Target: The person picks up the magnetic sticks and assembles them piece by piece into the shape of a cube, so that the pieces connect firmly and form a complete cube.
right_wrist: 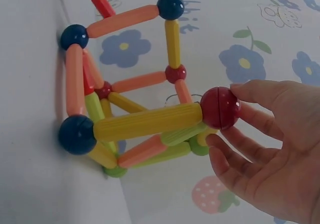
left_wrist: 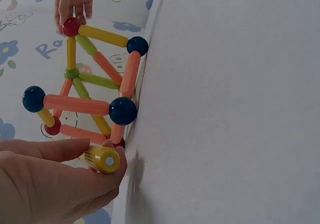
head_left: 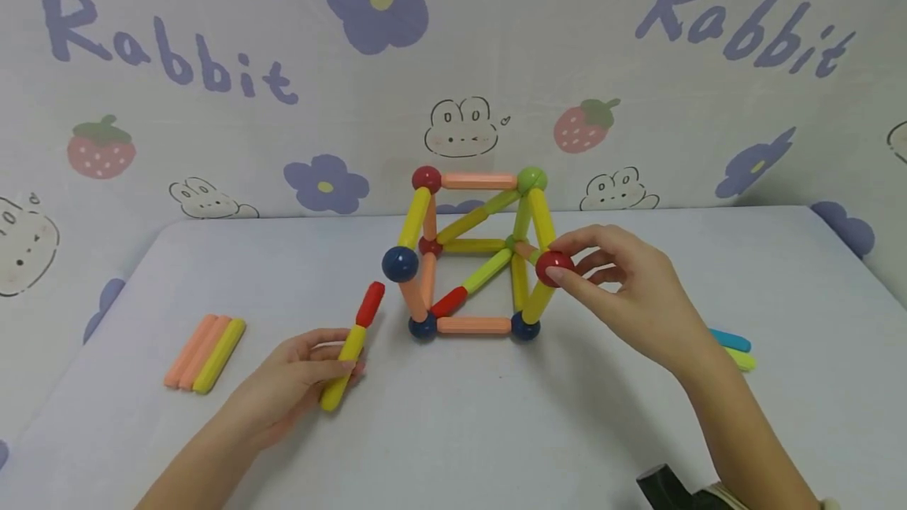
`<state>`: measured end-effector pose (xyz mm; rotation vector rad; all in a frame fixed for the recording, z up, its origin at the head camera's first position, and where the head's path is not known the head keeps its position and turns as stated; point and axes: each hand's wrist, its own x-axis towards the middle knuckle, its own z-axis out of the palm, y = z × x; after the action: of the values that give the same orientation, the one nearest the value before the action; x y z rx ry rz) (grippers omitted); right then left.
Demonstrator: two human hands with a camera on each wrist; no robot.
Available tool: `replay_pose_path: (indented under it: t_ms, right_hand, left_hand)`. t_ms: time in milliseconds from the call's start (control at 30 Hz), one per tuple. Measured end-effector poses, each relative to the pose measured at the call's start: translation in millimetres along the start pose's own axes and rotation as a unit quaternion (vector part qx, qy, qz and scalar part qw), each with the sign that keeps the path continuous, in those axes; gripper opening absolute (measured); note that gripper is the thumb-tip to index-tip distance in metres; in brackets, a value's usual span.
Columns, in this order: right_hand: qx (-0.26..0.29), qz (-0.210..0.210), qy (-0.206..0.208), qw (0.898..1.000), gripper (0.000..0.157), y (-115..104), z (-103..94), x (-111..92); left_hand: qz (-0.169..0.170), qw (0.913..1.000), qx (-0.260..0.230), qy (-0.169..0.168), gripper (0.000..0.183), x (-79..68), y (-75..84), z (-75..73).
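A cube-like frame of coloured sticks and balls (head_left: 475, 326) stands on the white table. My right hand (head_left: 627, 293) pinches the red ball (head_left: 554, 267) at its near upper right corner, with thumb and fingertips on the ball's right side. That ball joins several sticks, including a yellow one (right_wrist: 150, 121). Left of the frame, my left hand (head_left: 283, 388) holds a yellow stick (head_left: 350, 349) joined end to end with a shorter red piece (head_left: 370, 304). The red tip points up toward the near upper left blue ball (head_left: 400, 264), apart from it. A silvery disc (left_wrist: 109, 161) shows in the yellow stick's end.
Two salmon sticks (head_left: 194, 351) and a yellow stick (head_left: 220, 355) lie side by side at the left. A blue stick (head_left: 731, 339) and a green stick (head_left: 742, 360) lie partly behind the right forearm. A patterned cloth (head_left: 496, 53) hangs behind the table.
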<state>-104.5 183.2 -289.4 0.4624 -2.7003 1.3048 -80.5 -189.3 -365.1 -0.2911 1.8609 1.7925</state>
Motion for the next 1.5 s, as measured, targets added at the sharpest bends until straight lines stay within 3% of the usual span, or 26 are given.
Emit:
replay_pose_path:
  t_ms: [133,367,533,733,833,1033,1500]
  right_hand:
    - [0.002,0.003,-0.010,1.000,0.027,-1.5,-0.1,1.2]
    - [0.005,0.004,-0.011,1.000,0.027,-2.5,0.7,1.6]
    - [0.004,0.008,-0.009,1.000,0.027,-2.7,1.5,1.4]
    - [0.004,0.005,-0.008,1.000,0.026,-2.7,1.3,1.4]
    - [0.003,0.004,-0.007,1.000,0.027,-1.6,0.8,0.9]
    - [0.008,0.006,-0.006,1.000,0.028,0.6,0.3,0.2]
    - [0.015,0.001,-0.008,1.000,0.027,0.4,0.8,0.6]
  left_hand:
    - [0.009,0.9987,-0.035,0.037,0.062,13.5,12.4,3.1]
    - [0.042,0.9899,-0.107,0.082,0.069,39.0,34.3,21.8]
    - [0.082,0.9816,-0.123,0.121,0.065,56.9,47.4,33.3]
    - [0.124,0.9735,-0.140,0.132,0.058,73.4,53.1,45.6]
    - [0.131,0.9761,-0.123,0.123,0.056,78.4,52.0,52.2]
    - [0.141,0.9828,-0.043,0.111,0.051,79.9,48.4,58.0]
    - [0.200,0.9756,0.029,0.087,0.043,78.2,49.9,61.3]
